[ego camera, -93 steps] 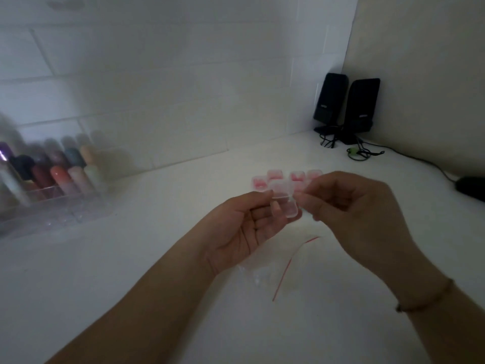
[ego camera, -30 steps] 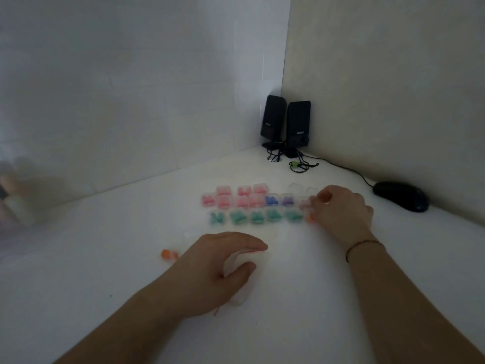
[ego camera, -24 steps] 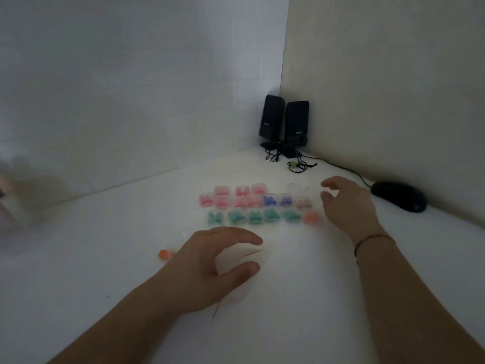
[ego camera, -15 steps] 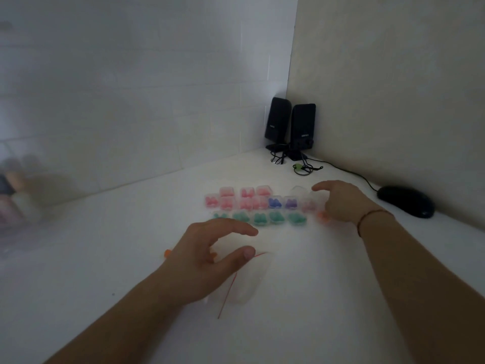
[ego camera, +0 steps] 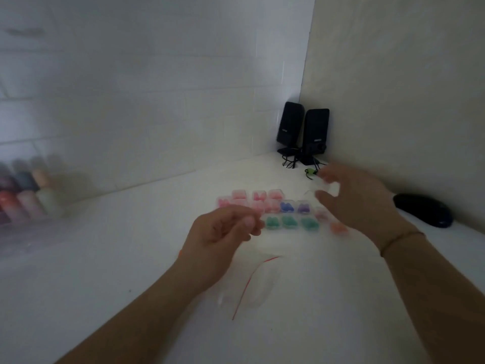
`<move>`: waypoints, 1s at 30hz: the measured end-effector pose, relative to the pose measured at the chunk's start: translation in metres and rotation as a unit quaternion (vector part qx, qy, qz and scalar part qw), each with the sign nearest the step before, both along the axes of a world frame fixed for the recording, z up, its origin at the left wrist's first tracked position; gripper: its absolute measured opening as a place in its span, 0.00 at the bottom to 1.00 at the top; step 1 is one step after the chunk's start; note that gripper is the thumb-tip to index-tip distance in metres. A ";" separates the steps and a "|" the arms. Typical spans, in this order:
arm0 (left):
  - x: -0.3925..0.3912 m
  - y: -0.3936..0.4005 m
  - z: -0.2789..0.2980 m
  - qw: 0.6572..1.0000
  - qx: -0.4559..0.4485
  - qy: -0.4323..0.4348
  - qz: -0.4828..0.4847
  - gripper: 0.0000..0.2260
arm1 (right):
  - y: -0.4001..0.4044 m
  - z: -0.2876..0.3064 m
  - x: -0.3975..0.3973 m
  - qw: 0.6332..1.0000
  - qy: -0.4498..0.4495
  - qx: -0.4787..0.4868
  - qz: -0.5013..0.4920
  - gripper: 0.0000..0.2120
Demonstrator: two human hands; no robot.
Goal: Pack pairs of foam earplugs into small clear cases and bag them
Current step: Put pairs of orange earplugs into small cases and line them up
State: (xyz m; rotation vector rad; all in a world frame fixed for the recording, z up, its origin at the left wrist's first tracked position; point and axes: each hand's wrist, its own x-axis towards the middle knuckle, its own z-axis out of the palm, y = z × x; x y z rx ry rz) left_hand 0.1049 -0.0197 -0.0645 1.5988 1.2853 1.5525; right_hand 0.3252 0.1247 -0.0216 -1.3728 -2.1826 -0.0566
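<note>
both hands are up over the white countertop (ego camera: 78, 298) and pretty blurry; the left hand (ego camera: 220, 240) has its fingers curled in with thumb near the fingertips, but i can't tell if anything is pinched in there; the right hand (ego camera: 359, 203) is spread loosely with thumb and fingers apart, nothing clearly held, thin cord bracelet (ego camera: 401, 239) on that wrist; the small clear plastic cases with coloured foam earplugs (ego camera: 283, 208) sit in rows on the counter between and just beyond the hands: pink ones at the back left, a blue and a purple one, green ones in the nearer row, an orange one at the right end; the clear zip bag with a red seal strip (ego camera: 257, 287) lies flat on the counter below the left hand; two black desktop speakers (ego camera: 301, 132) stand in the corner, a black computer mouse (ego camera: 422, 210) to the right, and a blurry clear rack of pastel bottles (ego camera: 23, 193) far left.
</note>
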 end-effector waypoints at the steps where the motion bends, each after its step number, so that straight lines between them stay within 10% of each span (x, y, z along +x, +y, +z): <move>1: 0.000 0.000 0.005 0.995 -0.045 -0.085 -0.015 0.14 | -0.018 0.009 -0.012 0.997 0.035 0.000 0.073 0.12; 5: -0.001 -0.002 0.020 0.920 -0.194 -0.324 -0.103 0.25 | -0.079 0.028 -0.054 0.936 0.089 -0.098 0.326 0.10; 11: -0.007 -0.007 0.023 0.873 -0.154 -0.436 -0.153 0.20 | -0.085 -0.012 -0.065 0.922 0.177 -0.006 0.343 0.11; 30: -0.005 -0.002 0.012 0.884 -0.124 -0.435 -0.117 0.16 | -0.081 -0.033 -0.077 0.930 0.131 0.250 0.234 0.06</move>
